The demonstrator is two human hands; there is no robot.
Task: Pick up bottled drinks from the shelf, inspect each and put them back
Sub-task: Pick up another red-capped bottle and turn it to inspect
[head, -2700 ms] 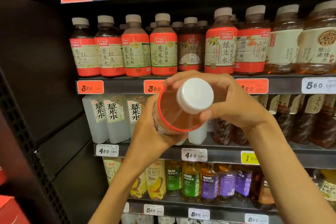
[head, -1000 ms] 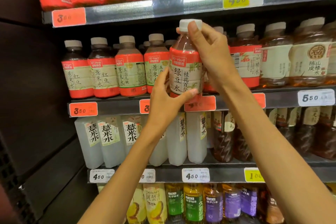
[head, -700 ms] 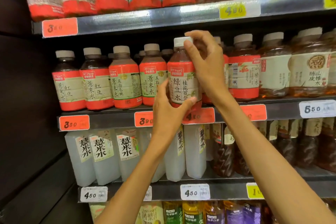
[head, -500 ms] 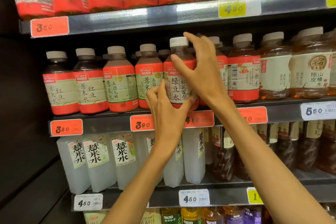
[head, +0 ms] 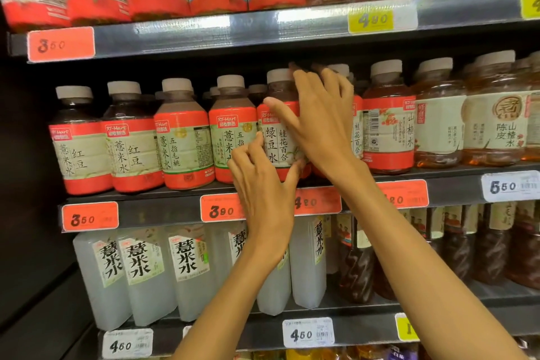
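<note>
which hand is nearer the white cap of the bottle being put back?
Right. The right hand has its fingers up beside the white cap; the left hand sits lower, at the bottle label and base.

Bright overhead store light, glare on shelf rail (head: 257,29) — dark left side, wide-angle bowing, slight blur
</note>
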